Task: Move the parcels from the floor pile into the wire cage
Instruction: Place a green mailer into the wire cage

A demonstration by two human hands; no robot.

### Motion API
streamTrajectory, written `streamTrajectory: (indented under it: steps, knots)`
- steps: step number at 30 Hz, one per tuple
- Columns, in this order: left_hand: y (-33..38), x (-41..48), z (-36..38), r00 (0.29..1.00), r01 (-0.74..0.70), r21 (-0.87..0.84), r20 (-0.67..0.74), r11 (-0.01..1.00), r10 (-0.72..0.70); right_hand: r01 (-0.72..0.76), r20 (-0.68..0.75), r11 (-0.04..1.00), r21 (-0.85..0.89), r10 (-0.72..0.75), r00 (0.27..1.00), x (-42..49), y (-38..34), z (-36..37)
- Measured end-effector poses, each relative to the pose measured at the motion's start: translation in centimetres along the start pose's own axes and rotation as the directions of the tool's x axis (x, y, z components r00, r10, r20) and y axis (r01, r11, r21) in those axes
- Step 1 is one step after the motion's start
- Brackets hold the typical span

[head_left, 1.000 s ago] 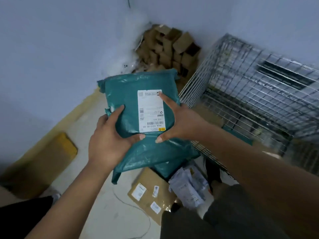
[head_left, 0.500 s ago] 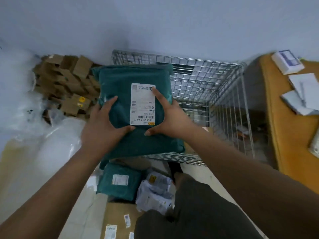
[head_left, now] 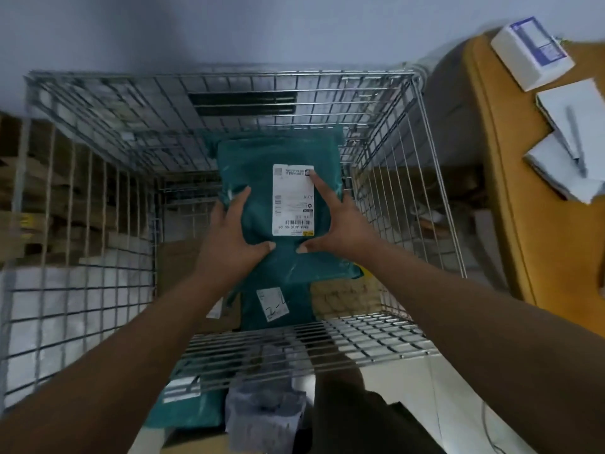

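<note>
Over the open wire cage (head_left: 229, 75), my left hand (head_left: 229, 237) and right hand (head_left: 337, 231) hold the teal poly mailer (head_left: 248, 165), fingers spread, thumbs pinching it. This looks like the placing step: next, lower and release.

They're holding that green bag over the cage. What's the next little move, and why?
Probably lower it a little and let go. The left hand and right hand hold the green parcel over the open top of the wire cage, above another parcel lying inside, so it should land in the cage.
</note>
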State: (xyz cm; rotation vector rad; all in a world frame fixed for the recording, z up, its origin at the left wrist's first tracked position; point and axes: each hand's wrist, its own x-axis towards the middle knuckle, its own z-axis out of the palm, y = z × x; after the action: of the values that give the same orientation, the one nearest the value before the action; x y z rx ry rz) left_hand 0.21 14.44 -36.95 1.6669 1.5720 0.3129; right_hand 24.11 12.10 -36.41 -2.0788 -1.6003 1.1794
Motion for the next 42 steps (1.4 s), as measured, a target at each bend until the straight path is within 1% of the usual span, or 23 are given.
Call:
streamTrajectory:
  steps: [3, 6, 9, 14, 17, 19, 22, 24, 26, 30, 35, 37, 40, 42]
  knots:
    - [-1.8, 6.7, 5.0, 0.998, 0.022, -0.028, 0.058, 0.999, -0.021, -0.02, 0.014, 1.0, -0.012, 0.02, 1.0, 5.7, 4.9, 0.3]
    - [-3.2, 13.0, 10.2, 0.998, 0.029, -0.067, 0.059, 0.997, -0.025, -0.033, 0.055, 0.999, -0.005, 0.034, 0.998, 11.4, 9.8, 0.7]
    - [-4.3, 18.2, 15.2, 0.996, 0.041, -0.099, 0.08, 0.994, -0.033, -0.046, 0.046, 0.999, -0.021, 0.047, 0.998, 16.4, 14.2, 0.7]
    - [-6.1, 24.0, 22.2, 0.986, 0.058, -0.115, 0.161, 0.992, -0.039, -0.079, 0.061, 0.996, -0.046, 0.082, 0.995, 21.9, 21.3, 0.9]
    - [-6.6, 26.8, 25.2, 0.98, 0.058, -0.161, 0.198, 0.985, -0.025, -0.086, 0.089, 0.996, 0.01, 0.085, 0.992, 24.2, 24.4, 1.0]
    - [-7.0, 28.4, 26.5, 0.98, 0.037, -0.164, 0.2, 0.986, -0.004, -0.089, 0.081, 0.996, 0.025, 0.087, 0.993, 25.5, 25.7, 1.1]
    - [-7.6, 29.8, 28.1, 0.98, -0.005, -0.105, 0.195, 0.994, 0.026, -0.115, 0.101, 0.993, 0.005, 0.114, 0.988, 26.8, 27.4, 1.5]
    - [-7.9, 29.8, 28.7, 0.987, -0.054, -0.051, 0.151, 0.997, 0.062, -0.111, 0.116, 0.994, 0.019, 0.108, 0.987, 27.2, 28.2, 1.6]
    - [-8.3, 29.7, 28.9, 0.991, -0.074, -0.054, 0.111, 0.996, 0.079, -0.093, 0.112, 0.995, 0.03, 0.089, 0.99, 27.3, 28.6, 1.7]
    - [-8.5, 29.0, 28.7, 0.99, -0.11, -0.091, 0.072, 0.99, 0.117, -0.089, 0.049, 0.995, 0.038, 0.087, 0.995, 26.6, 28.3, 2.0]
    - [-8.0, 27.7, 28.0, 0.987, -0.15, -0.041, 0.057, 0.988, 0.152, -0.077, -0.032, 0.997, 0.025, 0.078, 0.996, 25.2, 27.8, 2.3]
    - [-7.6, 27.6, 27.8, 0.987, -0.147, -0.059, 0.055, 0.987, 0.15, -0.073, -0.053, 0.997, 0.026, 0.075, 0.996, 24.9, 27.8, 2.2]
    - [-7.6, 27.3, 26.8, 0.992, -0.116, -0.078, 0.031, 0.99, 0.118, -0.099, -0.016, 0.995, 0.031, 0.1, 0.995, 24.3, 27.0, 2.7]
    - [-8.3, 27.2, 25.4, 0.995, -0.095, -0.054, -0.003, 0.994, 0.095, -0.108, -0.005, 0.993, 0.047, 0.108, 0.994, 23.9, 25.8, 4.1]
